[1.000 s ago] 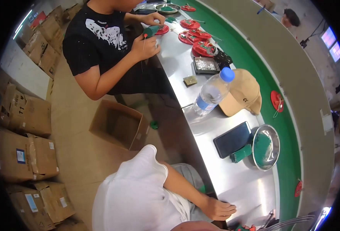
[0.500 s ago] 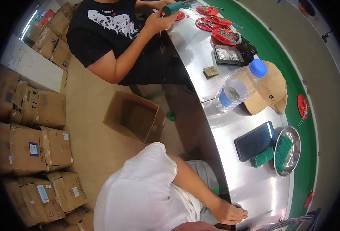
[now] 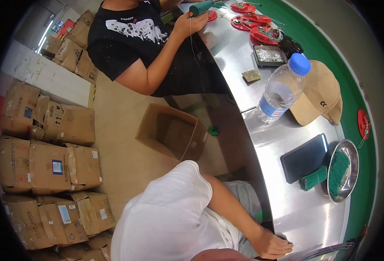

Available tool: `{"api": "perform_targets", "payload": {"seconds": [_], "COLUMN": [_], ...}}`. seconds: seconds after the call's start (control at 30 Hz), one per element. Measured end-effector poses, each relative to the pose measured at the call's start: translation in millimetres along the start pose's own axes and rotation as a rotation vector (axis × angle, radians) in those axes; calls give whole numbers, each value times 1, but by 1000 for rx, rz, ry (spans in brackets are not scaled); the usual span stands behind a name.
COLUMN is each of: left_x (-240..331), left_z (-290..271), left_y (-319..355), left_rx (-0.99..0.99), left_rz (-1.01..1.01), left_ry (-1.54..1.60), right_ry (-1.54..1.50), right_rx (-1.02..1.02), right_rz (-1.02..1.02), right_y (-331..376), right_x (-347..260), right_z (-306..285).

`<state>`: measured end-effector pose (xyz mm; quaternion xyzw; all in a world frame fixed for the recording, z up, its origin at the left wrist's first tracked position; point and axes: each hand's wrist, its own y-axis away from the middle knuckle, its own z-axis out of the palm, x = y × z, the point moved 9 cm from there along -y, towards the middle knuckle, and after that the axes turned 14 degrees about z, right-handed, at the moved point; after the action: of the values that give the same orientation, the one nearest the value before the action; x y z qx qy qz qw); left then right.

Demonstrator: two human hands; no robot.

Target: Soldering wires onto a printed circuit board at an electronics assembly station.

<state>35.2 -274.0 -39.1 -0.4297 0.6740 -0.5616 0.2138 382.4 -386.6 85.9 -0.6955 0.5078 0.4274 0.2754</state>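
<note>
My left hand point(image 3: 272, 245) is at the near edge of the metal table point(image 3: 302, 217), at the end of a bent forearm from a white short sleeve. Its fingers are curled together. A small dark thing shows beside the fingertips, but I cannot make out what they hold. My right hand is out of view. Farther along the table lie a dark phone point(image 3: 305, 158) and a bundle of short green wires point(image 3: 313, 178). Touching the bundle is an oval steel bowl point(image 3: 355, 167) with more green wires point(image 3: 339, 173) in it.
A clear bottle point(image 3: 283, 89) with a blue cap stands by a tan cap point(image 3: 318, 93). Beyond are a tray of small metal parts point(image 3: 270, 55) and several red discs point(image 3: 261, 35). A co-worker holds a green cylindrical tool point(image 3: 200, 8). An open carton point(image 3: 172, 130) sits on the floor; cartons point(image 3: 50, 163) stack left.
The whole view has shifted, so most things appear farther right. My left hand stays curled at the table edge. The co-worker still holds the green tool.
</note>
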Motion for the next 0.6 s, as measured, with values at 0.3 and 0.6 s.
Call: {"api": "perform_targets", "payload": {"seconds": [0.3,0.6], "left_x": [22,-36], "left_z": [-19,-127], "left_y": [-19,-152], "left_rx": [-138,-153], "left_rz": [197,84], "left_ry": [-476,-90], "right_ry": [-531,-790], "right_rx": [143,180], "right_rz": [292,289], "right_y": [89,119], "right_x": [49,101], "right_z": [88,80]}}
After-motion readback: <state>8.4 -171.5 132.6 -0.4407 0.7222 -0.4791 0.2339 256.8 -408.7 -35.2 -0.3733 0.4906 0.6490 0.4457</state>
